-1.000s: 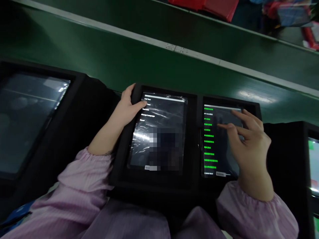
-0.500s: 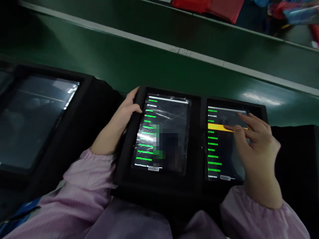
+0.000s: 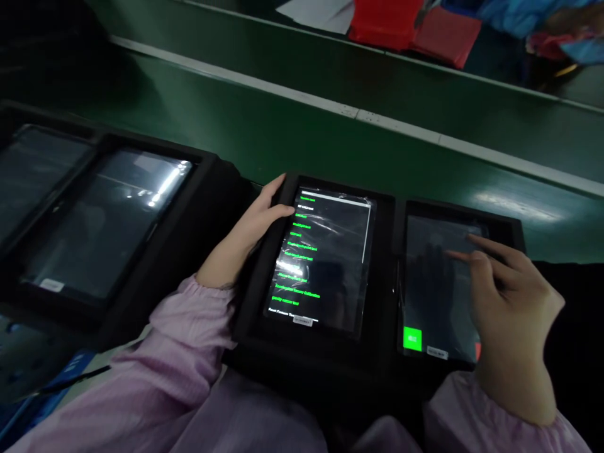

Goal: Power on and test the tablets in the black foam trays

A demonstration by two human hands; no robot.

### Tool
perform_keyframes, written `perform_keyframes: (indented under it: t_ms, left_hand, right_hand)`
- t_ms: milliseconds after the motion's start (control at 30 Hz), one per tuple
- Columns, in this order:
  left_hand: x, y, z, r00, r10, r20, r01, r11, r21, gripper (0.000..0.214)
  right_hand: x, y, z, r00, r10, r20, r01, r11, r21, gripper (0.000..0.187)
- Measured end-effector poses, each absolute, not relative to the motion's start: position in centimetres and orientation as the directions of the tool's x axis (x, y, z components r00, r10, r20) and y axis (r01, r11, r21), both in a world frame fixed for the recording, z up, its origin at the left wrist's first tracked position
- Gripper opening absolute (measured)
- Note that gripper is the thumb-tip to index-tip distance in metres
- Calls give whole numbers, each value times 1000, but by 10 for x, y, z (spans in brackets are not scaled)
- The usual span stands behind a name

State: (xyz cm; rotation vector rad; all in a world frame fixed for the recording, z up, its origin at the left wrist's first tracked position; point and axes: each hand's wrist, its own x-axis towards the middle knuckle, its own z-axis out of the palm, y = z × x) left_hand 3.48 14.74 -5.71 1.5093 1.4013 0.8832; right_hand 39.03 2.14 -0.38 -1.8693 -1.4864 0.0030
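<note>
Green bench (image 3: 325, 141) behind glossy, green-lettered tablet (image 3: 333, 261), left hand (image 3: 257, 220) round black tray (image 3: 385, 277), right hand (image 3: 512, 289) spread.

Glossy green worktop (image 3: 283, 135) spanned view. Pale strip (image 3: 302, 97), jointed near middle, crossed it slantwise; darker green band (image 3: 264, 50) lay beyond. Light was dim; blurred glare (image 3: 523, 205) showed at right. Upper left corner nearly black.
</note>
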Motion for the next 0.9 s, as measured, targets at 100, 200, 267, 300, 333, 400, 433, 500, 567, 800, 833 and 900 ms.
perform_keyframes:
  t_ms: [100, 200, 267, 300, 333, 400, 433, 500, 567, 800, 833, 900]
  left_hand:
    - [32, 113, -31, -47, 999, -7, 313, 21, 950, 61]
    - [10, 59, 6, -86, 991, 105, 376, -66, 924, 54]
    - [-9, 27, 28, -83, 988, 132, 459, -80, 885, 47]
    - [-16, 15, 36, -65, 988, 143, 529, -87, 844, 40]
    - [-21, 6, 42, -38, 986, 161, 601, -107, 792, 35]
    - [-21, 1, 44, 56, 979, 194, 727, -173, 664, 32]
    - [-16, 4, 41, 109, 975, 194, 767, -207, 607, 34]
    - [0, 15, 30, 184, 972, 145, 805, -234, 545, 44]
    - [20, 31, 15, 192, 980, 49, 833, -189, 519, 53]
    - [48, 58, -11, 225, 973, -55, 894, -184, 408, 57]
    - [47, 57, -11, 216, 975, -44, 892, -178, 415, 57]
    - [45, 52, -11, 189, 982, 0, 884, -170, 435, 59]
  right_hand:
    - [394, 21, -3, 369, 820, 438, 825, -72, -560, 36]
    - [398, 19, -3, 395, 832, 389, 807, -111, -580, 36]
    - [398, 17, -1, 397, 852, 342, 798, -135, -588, 38]
    - [396, 16, 1, 395, 858, 328, 795, -141, -590, 39]
    - [394, 15, 3, 387, 863, 323, 796, -136, -590, 40]
    - [389, 15, 7, 354, 875, 330, 800, -101, -592, 41]
    - [386, 15, 9, 334, 879, 339, 801, -75, -593, 42]
    - [384, 15, 11, 303, 880, 366, 802, -29, -596, 44]
    - [387, 14, 11, 299, 876, 378, 799, -13, -601, 46]
    - [403, 6, 10, 303, 868, 395, 769, 22, -639, 43]
    - [403, 6, 11, 311, 860, 404, 766, 25, -643, 43]
    - [402, 5, 14, 323, 850, 415, 758, 30, -651, 43]
